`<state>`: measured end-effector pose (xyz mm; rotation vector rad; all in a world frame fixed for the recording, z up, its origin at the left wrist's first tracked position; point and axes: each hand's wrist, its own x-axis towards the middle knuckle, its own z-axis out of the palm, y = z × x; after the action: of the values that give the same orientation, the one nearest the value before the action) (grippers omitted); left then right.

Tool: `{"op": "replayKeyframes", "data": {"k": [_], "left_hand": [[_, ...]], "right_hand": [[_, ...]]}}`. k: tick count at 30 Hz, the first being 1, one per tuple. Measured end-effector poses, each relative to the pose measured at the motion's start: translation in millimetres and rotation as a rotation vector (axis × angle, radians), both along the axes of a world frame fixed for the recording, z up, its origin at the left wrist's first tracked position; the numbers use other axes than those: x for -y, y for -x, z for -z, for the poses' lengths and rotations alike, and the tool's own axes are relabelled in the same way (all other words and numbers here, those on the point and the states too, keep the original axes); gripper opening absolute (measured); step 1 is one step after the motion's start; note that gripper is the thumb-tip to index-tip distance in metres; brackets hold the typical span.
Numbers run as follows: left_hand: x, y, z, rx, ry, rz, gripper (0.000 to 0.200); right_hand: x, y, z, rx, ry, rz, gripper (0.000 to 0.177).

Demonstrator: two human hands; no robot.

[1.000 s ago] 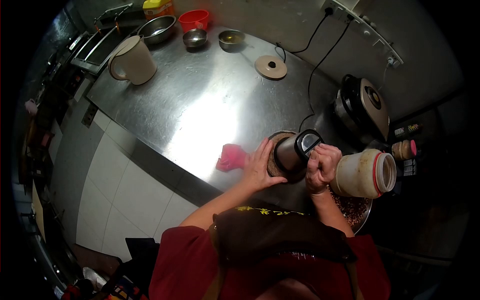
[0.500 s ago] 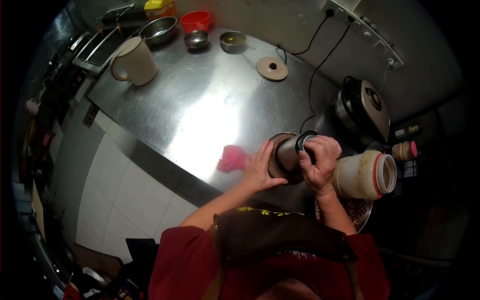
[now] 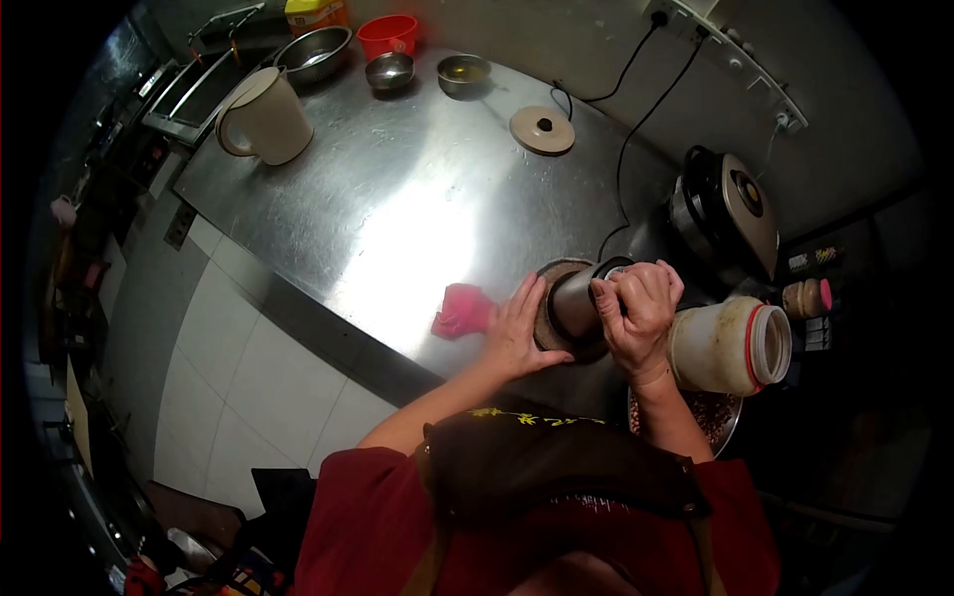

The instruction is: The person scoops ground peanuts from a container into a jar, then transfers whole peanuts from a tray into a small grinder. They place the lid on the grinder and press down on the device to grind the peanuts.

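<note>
A metal cylinder with a black rim (image 3: 579, 304) stands on a round brown-rimmed base (image 3: 559, 272) near the front edge of the steel table. My left hand (image 3: 514, 330) lies with its fingers spread against the left side of the base. Over the cylinder's top right, my right hand (image 3: 641, 310) is closed, its fingers curled at the rim; what they hold is hidden. A crumpled pink cloth (image 3: 463, 311) lies left of my left hand. Right of my right hand is a large cloudy jar with a red ring (image 3: 717, 348), above a bowl of reddish-brown bits (image 3: 717, 421).
A beige pitcher (image 3: 266, 119), metal bowls (image 3: 464, 75) and a red basin (image 3: 388, 37) stand toward the back left. A beige lid (image 3: 543, 130) lies near the wall. The cooker (image 3: 725, 214) is at the right, with black cords (image 3: 623, 159) running to wall sockets.
The fingers of my right hand have curled in more tightly, and that hand has shifted slightly at the cylinder's top. My left hand has stayed in place.
</note>
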<state>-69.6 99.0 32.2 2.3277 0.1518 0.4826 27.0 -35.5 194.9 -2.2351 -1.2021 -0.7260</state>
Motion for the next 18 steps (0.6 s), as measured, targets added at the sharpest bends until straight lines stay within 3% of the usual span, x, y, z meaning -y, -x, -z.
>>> {"op": "replayKeyframes", "data": {"k": [4, 18], "left_hand": [[0.1, 0.1, 1.4, 0.016, 0.001, -0.002, 0.129], [0.0, -1.7, 2.7, -0.009, 0.016, 0.011, 0.129]], "right_hand": [[5.1, -7.1, 8.1, 0.052, -0.049, -0.083, 0.022], [-0.4, 0.7, 1.1, -0.007, -0.04, -0.031, 0.02]]}}
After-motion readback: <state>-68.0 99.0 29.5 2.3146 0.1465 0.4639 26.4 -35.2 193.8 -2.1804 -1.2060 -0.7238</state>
